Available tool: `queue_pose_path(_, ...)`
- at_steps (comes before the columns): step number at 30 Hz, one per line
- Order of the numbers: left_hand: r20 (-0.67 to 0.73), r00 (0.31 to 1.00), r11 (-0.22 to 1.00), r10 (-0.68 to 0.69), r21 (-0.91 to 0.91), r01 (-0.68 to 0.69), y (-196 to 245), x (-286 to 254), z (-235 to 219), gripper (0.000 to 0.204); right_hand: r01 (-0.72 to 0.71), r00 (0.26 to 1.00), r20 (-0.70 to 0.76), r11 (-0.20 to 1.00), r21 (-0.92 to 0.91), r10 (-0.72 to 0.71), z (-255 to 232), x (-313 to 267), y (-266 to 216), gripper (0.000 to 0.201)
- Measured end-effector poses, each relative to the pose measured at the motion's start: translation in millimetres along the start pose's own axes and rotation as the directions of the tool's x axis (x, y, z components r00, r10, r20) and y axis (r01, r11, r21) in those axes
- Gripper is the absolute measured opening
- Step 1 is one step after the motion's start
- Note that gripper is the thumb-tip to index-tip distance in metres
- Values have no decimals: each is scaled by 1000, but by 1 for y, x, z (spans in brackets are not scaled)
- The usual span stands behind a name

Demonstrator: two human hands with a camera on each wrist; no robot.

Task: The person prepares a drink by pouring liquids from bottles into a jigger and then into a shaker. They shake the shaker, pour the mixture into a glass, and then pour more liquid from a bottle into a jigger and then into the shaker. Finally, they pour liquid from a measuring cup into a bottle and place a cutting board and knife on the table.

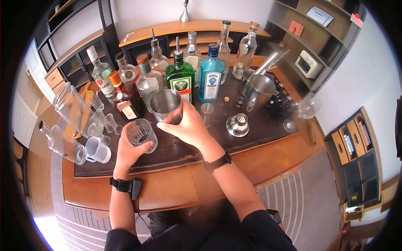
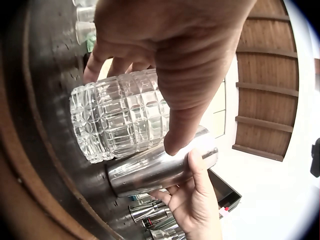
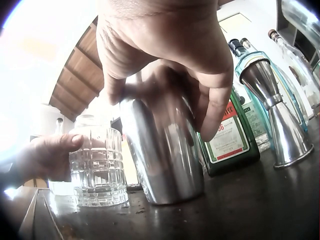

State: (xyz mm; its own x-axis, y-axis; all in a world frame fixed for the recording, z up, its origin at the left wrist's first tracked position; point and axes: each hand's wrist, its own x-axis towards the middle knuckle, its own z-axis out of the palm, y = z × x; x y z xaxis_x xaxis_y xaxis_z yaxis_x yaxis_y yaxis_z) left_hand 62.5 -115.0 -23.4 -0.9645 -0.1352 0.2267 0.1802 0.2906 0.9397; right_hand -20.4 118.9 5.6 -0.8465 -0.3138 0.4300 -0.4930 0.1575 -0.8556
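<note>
My left hand (image 1: 127, 147) grips a clear cut-glass tumbler (image 1: 144, 136), thumb on the near side and fingers round the far side. The square-patterned wall of the tumbler (image 2: 120, 115) shows clearly in the left wrist view. Just right of it, my right hand (image 1: 190, 125) holds a steel shaker tin (image 1: 165, 104) from above and the side. In the right wrist view the tin (image 3: 165, 165) stands upright, its base right at the dark tabletop, close beside the tumbler (image 3: 100, 170). The tin's mouth faces up, and its bottom inside is hidden.
Several bottles stand behind my hands, among them a green one (image 1: 180, 75) and a blue one (image 1: 210, 77). A jigger (image 3: 272, 100), a strainer cap (image 1: 238, 125) and a larger tin (image 1: 259, 92) are to the right. Glassware and a plastic measuring cup (image 1: 98, 149) crowd the left.
</note>
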Motion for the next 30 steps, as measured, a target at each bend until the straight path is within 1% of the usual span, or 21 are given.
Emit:
queue_pose_path(3, 4, 1000, 1000, -5, -5, 5, 0, 0, 0, 92, 21, 1000, -23, 999, -26, -22, 2, 0, 7, 59)
queue_pose_path(6, -6, 1000, 1000, 5, 7, -5, -3, -1, 0, 93, -34, 999, -17, 999, 37, 34, 1, -1, -2, 58)
queue_pose_path(9, -8, 1000, 1000, 3, 17, -3, -2, 0, 0, 94, -47, 999, -1, 999, 24, 47, -1, -1, -6, 59)
queue_pose_path(15, -16, 1000, 1000, 0, 12, 0, -4, -1, 0, 96, -27, 1000, -12, 999, -18, 27, -1, -2, -5, 58)
queue_pose_path(18, -20, 1000, 1000, -13, 13, 13, -2, -2, 0, 96, -37, 999, -16, 999, 2, 37, -1, -2, -5, 58)
queue_pose_path(27, -17, 1000, 999, -20, 26, 20, 5, -2, 2, 97, -62, 998, 1, 998, 10, 62, -3, -2, -6, 65)
queue_pose_path(30, -17, 1000, 1000, -18, 23, 19, 3, -2, 2, 97, -54, 998, -18, 998, -40, 54, -2, -2, -3, 65)
